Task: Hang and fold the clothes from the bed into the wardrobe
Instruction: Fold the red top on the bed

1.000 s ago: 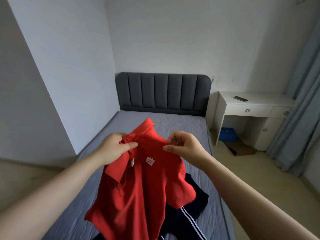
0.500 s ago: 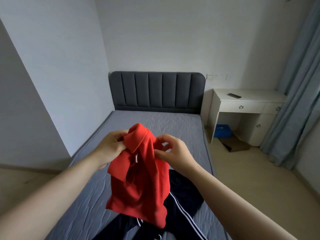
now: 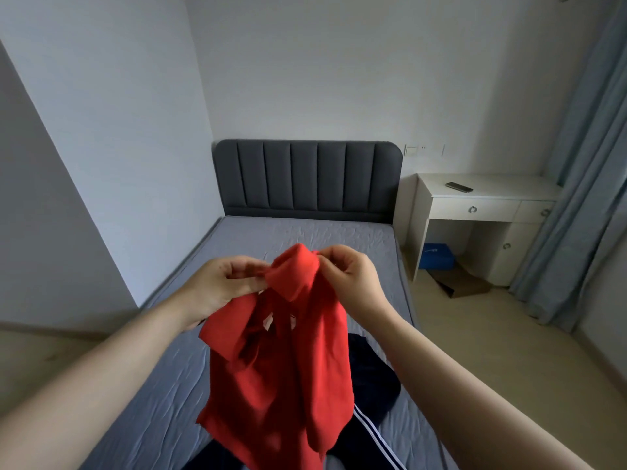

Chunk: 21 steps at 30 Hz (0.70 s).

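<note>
A red polo shirt (image 3: 281, 361) hangs bunched in the air above the bed (image 3: 305, 239). My left hand (image 3: 224, 283) pinches its collar from the left. From the right, my right hand (image 3: 349, 276) grips the same collar, close to the left hand. The shirt's body dangles down between my forearms. Under it, on the grey sheet, lies a dark navy garment with white stripes (image 3: 373, 385), partly hidden by the shirt. No wardrobe is in view.
A dark grey padded headboard (image 3: 307, 178) stands at the far end. A white desk (image 3: 481, 205) with a dark remote (image 3: 459, 187) is to the right, a blue box (image 3: 436, 255) beneath it. Blue-grey curtains (image 3: 583, 198) hang at far right. A wall runs along the bed's left.
My hands have come closer together at the collar, so the shirt has gone from spread out to bunched and narrow. The view has tilted slightly upward.
</note>
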Tool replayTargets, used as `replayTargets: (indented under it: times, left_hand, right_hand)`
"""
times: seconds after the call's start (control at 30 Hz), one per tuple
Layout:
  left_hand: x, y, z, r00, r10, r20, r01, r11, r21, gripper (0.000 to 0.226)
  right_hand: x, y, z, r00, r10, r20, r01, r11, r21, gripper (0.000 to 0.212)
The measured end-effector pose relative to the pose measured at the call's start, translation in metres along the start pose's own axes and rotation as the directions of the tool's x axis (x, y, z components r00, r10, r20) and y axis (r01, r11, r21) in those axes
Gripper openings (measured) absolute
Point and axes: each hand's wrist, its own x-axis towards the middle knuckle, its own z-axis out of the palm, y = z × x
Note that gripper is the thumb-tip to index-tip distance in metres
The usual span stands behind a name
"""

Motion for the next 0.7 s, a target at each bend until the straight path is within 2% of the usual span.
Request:
replayTargets:
  times: [0.07, 0.1, 0.17, 0.33, 0.43, 0.53, 0.6, 0.7]
  left_hand:
    - [-0.002, 0.001, -0.011, 0.999, -0.038, 0.027, 0.04, 0.996, -0.078, 0.057]
    - [-0.002, 0.001, -0.015, 0.999, -0.046, 0.009, 0.046, 0.996, -0.07, 0.057]
    - [0.0, 0.0, -0.018, 0.998, -0.047, -0.044, 0.048, 0.998, 0.029, 0.047]
    - [0.015, -0.012, -0.031, 0.973, -0.086, -0.213, 0.147, 0.947, 0.286, 0.078]
    - [0.013, -0.02, -0.046, 0.97, -0.05, -0.239, 0.119, 0.951, 0.285, 0.073]
    - [0.013, -0.025, -0.047, 0.987, -0.115, -0.114, 0.124, 0.989, 0.084, 0.062]
    - [0.016, -0.026, -0.038, 0.991, -0.135, -0.024, 0.135, 0.991, 0.005, 0.044]
    - [0.023, -0.028, -0.025, 0.991, -0.134, 0.03, 0.133, 0.991, 0.036, 0.021]
  right_hand:
    - [0.003, 0.001, -0.006, 0.999, 0.043, -0.006, -0.043, 0.999, -0.001, 0.015]
    - [0.004, 0.001, -0.008, 0.999, 0.052, -0.003, -0.052, 0.999, -0.013, 0.015]
    - [0.008, -0.003, -0.012, 0.999, 0.034, 0.025, -0.031, 0.995, -0.098, 0.017]
    - [0.026, -0.012, -0.045, 0.994, -0.043, 0.103, 0.085, 0.888, -0.452, 0.011]
    - [0.032, -0.005, -0.076, 0.997, 0.01, 0.072, 0.032, 0.829, -0.559, 0.01]
    - [0.03, 0.004, -0.095, 0.999, 0.031, 0.036, -0.004, 0.81, -0.587, 0.013]
    - [0.027, 0.009, -0.102, 1.0, 0.026, 0.016, -0.012, 0.82, -0.572, 0.015]
    - [0.019, 0.016, -0.108, 0.999, 0.039, -0.039, -0.052, 0.877, -0.478, 0.022]
